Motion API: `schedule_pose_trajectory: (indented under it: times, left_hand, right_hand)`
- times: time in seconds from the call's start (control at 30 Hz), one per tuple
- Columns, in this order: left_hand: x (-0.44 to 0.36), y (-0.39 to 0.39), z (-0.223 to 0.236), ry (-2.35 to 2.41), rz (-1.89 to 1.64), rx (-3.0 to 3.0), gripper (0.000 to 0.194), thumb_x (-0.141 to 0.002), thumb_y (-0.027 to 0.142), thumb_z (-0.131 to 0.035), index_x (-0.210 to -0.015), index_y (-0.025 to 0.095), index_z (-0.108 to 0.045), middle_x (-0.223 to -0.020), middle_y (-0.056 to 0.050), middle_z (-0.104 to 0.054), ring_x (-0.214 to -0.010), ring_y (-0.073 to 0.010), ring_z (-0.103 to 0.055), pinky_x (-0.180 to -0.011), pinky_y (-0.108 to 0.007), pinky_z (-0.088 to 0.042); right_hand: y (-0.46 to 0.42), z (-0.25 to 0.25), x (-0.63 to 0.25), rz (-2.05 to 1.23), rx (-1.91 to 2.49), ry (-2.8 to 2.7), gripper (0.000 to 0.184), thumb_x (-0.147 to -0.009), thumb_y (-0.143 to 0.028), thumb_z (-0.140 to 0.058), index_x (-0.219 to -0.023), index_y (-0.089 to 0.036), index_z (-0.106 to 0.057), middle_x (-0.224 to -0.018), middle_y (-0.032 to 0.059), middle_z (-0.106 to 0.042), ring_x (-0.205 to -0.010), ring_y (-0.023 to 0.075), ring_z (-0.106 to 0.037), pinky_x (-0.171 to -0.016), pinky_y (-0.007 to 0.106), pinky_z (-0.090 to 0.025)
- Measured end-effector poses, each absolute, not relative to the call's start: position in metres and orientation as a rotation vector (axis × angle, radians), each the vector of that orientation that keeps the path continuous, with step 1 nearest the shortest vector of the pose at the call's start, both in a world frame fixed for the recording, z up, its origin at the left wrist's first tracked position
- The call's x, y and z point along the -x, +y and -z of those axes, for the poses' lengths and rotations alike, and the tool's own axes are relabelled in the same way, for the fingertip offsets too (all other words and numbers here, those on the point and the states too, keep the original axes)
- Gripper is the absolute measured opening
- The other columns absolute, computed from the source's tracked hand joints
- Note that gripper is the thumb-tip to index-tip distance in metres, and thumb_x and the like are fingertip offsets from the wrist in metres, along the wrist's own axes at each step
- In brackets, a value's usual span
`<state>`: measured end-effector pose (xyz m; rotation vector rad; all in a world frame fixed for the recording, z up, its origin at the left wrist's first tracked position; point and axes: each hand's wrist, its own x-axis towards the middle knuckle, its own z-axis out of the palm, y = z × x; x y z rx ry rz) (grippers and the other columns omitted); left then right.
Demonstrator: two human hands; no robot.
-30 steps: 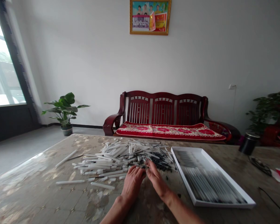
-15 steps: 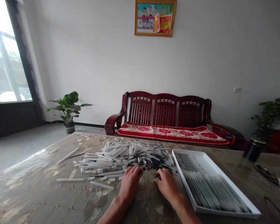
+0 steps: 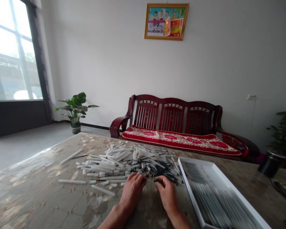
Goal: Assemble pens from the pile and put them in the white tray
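My left hand (image 3: 132, 190) rests at the near edge of a pile of white pen barrels (image 3: 120, 156). Its fingers are curled closed, and what lies between thumb and forefinger is too small to make out. Across a narrow gap, my right hand (image 3: 168, 191) pinches a small black piece (image 3: 156, 180) between thumb and fingertips. Several loose black bits (image 3: 150, 175) lie on the table just beyond both hands. Black pen parts (image 3: 165, 170) are heaped at the pile's right side.
To the right, a white box (image 3: 195, 203) holds rows of slim grey pens (image 3: 219, 203). A black canister (image 3: 271, 163) and a cable (image 3: 282, 190) sit farther right on the patterned table (image 3: 59, 200). A red wooden bench (image 3: 173, 117) stands behind.
My right hand has drawn back from beside the left, leaving a gap, and now pinches a small black piece. My left hand stays nearly in place. The whole view has swung slightly left.
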<state>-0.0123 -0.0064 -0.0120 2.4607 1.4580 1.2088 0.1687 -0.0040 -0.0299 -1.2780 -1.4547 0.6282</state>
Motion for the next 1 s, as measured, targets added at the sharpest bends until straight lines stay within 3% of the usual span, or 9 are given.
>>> schedule_pose_trajectory:
  times: [0.57,1.0]
  left_hand:
    - [0.0124,-0.0036,0.0114,1.454,-1.192,-2.524,0.008,-0.084,0.016,-0.062,-0.086,0.023,-0.065,-0.082,0.0,-0.074,-0.081,-0.0197,-0.067,-0.082,-0.034,-0.051]
    - [0.0118,-0.0018,0.0095,1.421,-1.201,-2.508,0.011,-0.084,0.015,-0.061,-0.085,0.024,-0.067,-0.079,0.0,-0.075,-0.077,-0.0184,-0.068,-0.086,-0.035,-0.051]
  right_hand:
    - [-0.0063,0.0284,-0.1633,-0.605,1.258,-1.487,0.016,-0.079,-0.035,-0.063,-0.08,-0.021,-0.071,-0.078,0.0053,-0.075,-0.074,0.0214,-0.069,-0.069,0.026,-0.052]
    - [-0.0058,0.0257,-0.164,-0.515,1.237,-1.524,0.012,-0.08,-0.03,-0.063,-0.079,-0.023,-0.072,-0.079,0.0036,-0.074,-0.075,0.0196,-0.068,-0.071,0.025,-0.052]
